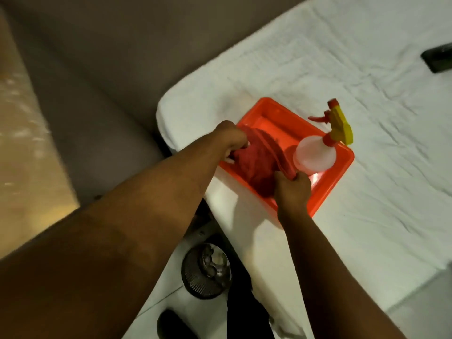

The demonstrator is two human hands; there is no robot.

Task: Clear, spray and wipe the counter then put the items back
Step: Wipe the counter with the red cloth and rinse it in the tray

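Forearms fill the near field as I look down through the head camera: the left one crosses from the lower left, the right one rises from the lower edge. Below them on the pale floor I see a dark wire-mesh wastebasket [206,271] with some crumpled litter inside, and a dark shape at the bottom edge that is too blurred to name. Farther on, my right hand [292,189] is closed around one end of a red cloth [256,162], pinching its folded edge just beside the base of the spray bottle [315,155]. My left hand [231,138] curls over the opposite end of that cloth, fingers bent down onto it; the fingertips are hidden, so I cannot tell how firm the hold is. The cloth lies bunched inside an orange plastic tray [325,189], which rests near the corner of a bed covered with a rumpled white sheet [367,81]. The bottle, translucent white with a red and yellow trigger head, stands upright in the tray's far right part. Farthest away, at the right edge, a dark flat object [437,58] lies on the sheet.
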